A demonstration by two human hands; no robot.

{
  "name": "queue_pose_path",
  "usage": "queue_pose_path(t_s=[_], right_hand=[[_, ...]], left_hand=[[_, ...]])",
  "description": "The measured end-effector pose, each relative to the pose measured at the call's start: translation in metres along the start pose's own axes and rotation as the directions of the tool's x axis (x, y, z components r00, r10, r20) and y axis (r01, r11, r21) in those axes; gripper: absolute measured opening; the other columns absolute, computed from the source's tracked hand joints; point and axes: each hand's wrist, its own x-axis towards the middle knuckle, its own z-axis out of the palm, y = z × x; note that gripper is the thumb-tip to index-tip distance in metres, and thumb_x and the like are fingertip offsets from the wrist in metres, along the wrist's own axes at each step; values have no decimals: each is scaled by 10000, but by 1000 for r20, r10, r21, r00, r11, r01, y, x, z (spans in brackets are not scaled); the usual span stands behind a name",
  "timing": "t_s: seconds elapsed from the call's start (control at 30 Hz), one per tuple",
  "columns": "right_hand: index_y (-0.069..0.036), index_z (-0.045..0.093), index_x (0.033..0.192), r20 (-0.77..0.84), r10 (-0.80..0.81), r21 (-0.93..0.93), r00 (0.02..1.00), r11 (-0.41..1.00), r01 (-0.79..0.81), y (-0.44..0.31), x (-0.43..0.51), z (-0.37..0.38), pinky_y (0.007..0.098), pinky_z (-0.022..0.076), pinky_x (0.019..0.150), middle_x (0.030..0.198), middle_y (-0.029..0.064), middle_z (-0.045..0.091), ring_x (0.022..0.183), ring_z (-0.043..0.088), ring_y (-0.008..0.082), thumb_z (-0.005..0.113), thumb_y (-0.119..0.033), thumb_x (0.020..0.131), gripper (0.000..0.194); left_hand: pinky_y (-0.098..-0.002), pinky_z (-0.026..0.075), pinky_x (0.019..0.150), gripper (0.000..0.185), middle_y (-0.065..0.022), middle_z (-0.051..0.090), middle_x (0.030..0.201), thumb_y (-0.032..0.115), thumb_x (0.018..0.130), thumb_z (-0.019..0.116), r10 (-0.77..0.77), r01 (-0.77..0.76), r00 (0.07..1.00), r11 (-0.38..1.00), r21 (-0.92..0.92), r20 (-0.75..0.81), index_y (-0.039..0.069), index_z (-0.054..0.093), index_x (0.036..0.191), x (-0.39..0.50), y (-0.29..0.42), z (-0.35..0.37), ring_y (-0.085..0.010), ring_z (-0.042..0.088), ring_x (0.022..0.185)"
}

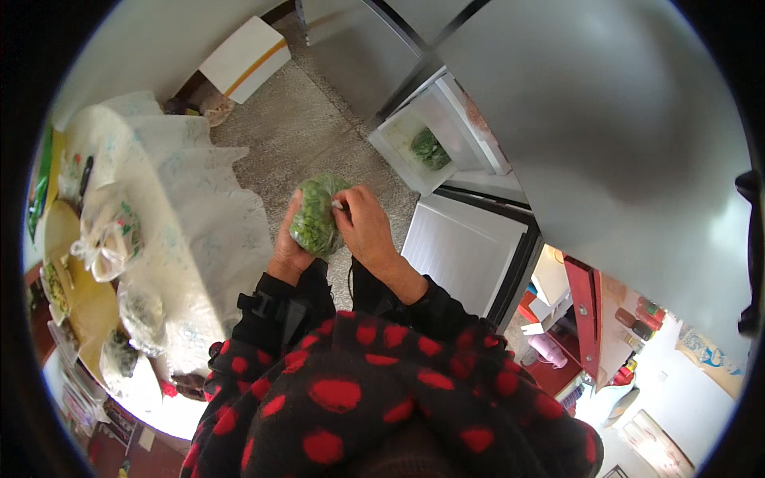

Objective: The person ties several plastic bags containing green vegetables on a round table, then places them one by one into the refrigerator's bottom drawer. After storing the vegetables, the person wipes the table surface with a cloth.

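My left hand (289, 244) cups a clear plastic bag of chopped green vegetables (315, 218) from its left side and below. At the bag's right side, my right hand (366, 227) pinches a whitish twisted end of the plastic between thumb and fingers. To the right of my hands, a freezer drawer (399, 152) is pulled out of a grey refrigerator (597, 131). Inside that drawer lies another bag of dark green leaves (430, 149). The refrigerator's lower door (463, 245) stands open, its white inner panel facing up towards me.
On the left stands a table under a pale patterned plastic tablecloth (191, 179), holding a knotted bag (110, 230) and several more bags. A white foam box (245, 57) rests on the floor (287, 137) by the wall. A red cabinet (586, 316) is at lower right.
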Motion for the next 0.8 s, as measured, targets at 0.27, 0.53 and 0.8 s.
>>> queue_pose_path(t_s=[0.27,0.53,0.8], right_hand=[[-44,538,965,-211,471,369,857,850,-377,127,12,30,244,399,687,782,-29,482,741,467,89,536,-163,919,127],[-37,513,1085,-114,726,916,678,341,-211,250,33,36,251,441,841,971,18,576,916,552,106,497,-121,940,168],[-9,373,1304,-88,750,585,656,572,-575,325,54,22,297,393,953,1224,67,482,1139,455,167,557,-272,918,502]], left_hand=[[-368,457,933,501,-69,546,1214,468,930,469,-171,188,979,968,169,-110,83,487,1249,111,-29,-38,-189,545,1109],[-288,310,1019,558,-83,441,1304,463,970,360,21,6,997,933,360,-71,58,383,1354,212,-98,-64,-181,407,1215],[-317,253,1062,620,-92,344,1369,514,975,257,147,-72,985,825,560,-89,65,295,1401,308,-176,-100,-204,330,1268]])
